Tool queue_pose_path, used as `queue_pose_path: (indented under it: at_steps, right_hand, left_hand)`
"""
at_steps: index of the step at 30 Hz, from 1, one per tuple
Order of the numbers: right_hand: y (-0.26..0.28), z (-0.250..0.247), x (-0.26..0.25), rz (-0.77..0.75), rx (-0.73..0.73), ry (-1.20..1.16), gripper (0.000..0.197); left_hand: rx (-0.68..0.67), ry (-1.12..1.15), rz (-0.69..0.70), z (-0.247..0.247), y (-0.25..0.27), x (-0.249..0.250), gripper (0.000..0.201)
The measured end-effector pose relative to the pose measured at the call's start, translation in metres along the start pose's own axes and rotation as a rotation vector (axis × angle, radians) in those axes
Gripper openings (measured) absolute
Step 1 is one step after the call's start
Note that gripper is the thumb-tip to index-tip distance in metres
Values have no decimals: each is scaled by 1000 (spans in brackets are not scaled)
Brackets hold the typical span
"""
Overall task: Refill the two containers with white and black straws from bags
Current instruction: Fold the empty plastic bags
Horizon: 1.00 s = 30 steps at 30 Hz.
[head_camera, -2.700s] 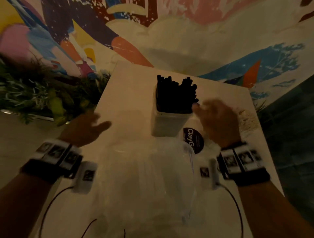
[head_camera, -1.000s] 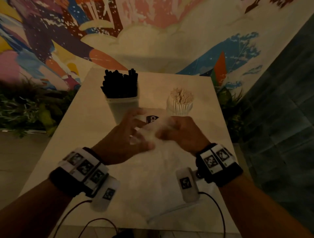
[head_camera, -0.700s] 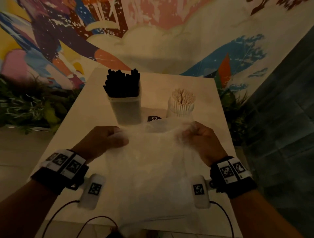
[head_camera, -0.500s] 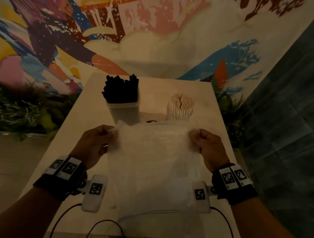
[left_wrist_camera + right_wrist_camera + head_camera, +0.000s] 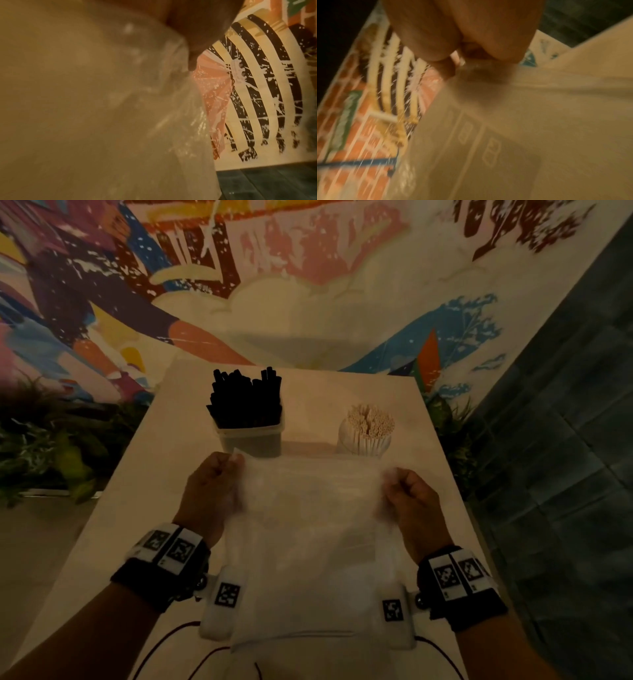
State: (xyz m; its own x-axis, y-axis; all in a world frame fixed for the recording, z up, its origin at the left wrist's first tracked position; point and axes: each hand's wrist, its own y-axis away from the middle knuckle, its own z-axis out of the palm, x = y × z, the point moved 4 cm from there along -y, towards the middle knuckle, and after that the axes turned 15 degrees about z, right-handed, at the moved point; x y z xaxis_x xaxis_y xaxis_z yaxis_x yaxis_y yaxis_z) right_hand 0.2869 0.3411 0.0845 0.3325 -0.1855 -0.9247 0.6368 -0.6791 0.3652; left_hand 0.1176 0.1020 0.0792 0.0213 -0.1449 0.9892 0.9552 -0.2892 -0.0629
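Above the table (image 5: 144, 474), blurred bag (image 5: 308, 542), contents unclear, both hands gripping

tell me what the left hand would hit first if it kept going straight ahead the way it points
Probably the container of black straws, just beyond the left hand, which grips the plastic bag; depth is unclear.

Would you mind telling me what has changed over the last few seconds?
Both hands, loose above the table earlier, have taken hold of the clear bag: the left hand and right hand grip its top corners and have pulled them apart. The black straws and white straws stand as before.
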Motion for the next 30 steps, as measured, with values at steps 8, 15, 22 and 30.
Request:
queue_pose_path:
  at_steps: [8, 15, 22, 30]
  right_hand:
    - [13, 8, 17, 64, 1, -7, 23]
    - [17, -1, 13, 47, 71, -51, 18]
    - [33, -4, 33, 251, -165, 106, 12]
    - [45, 2, 39, 279, -231, 43, 17]
  left_hand:
    - [-15, 42, -14, -11, -11, -7, 13]
    - [-355, -124, -304, -10, 30, -27, 36]
    - [-205, 76, -265, -22, 36, -27, 17]
    - [-269, 56, -242, -25, 45, -15, 25]
